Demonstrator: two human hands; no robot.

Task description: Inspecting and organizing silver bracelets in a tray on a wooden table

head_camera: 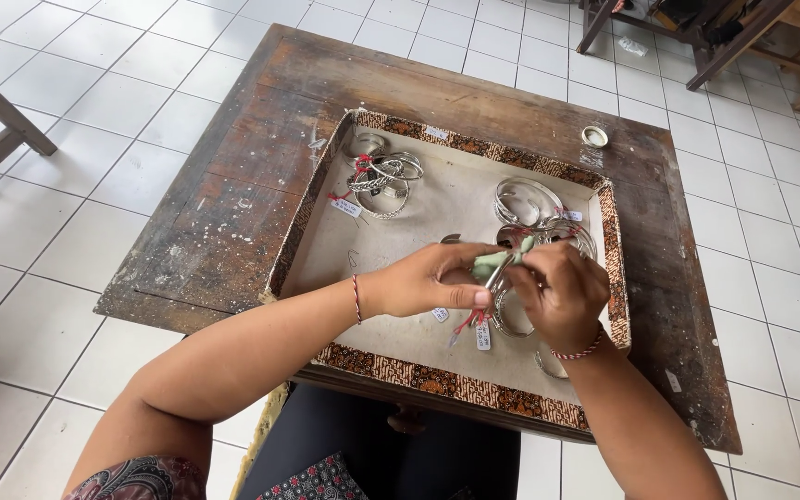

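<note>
Head view: both forearms enter from the 6 o'clock edge and meet over the right half of a shallow tray (pixel 460 384) with a patterned brown fabric rim. Left hand (pixel 428 281) is closed, fingers pinching a small pale green cloth (pixel 490 264) against a silver bangle (pixel 504 315). Right hand (pixel 562 292) is closed on the same bangle from the 3 o'clock side, fingers curled over the metal. White paper tags on red string (pixel 480 331) hang below the hands. More silver bangles (pixel 528 199) lie in the tray at 12 o'clock from the hands, touching one another. A second cluster of twisted silver bracelets (pixel 383 176) sits at the tray's 10 o'clock corner, well apart from the hands. Tray rests on a worn dark wooden table (pixel 224 213). A small round lid (pixel 594 136) lies on the table at 1 o'clock, beyond the tray
</note>
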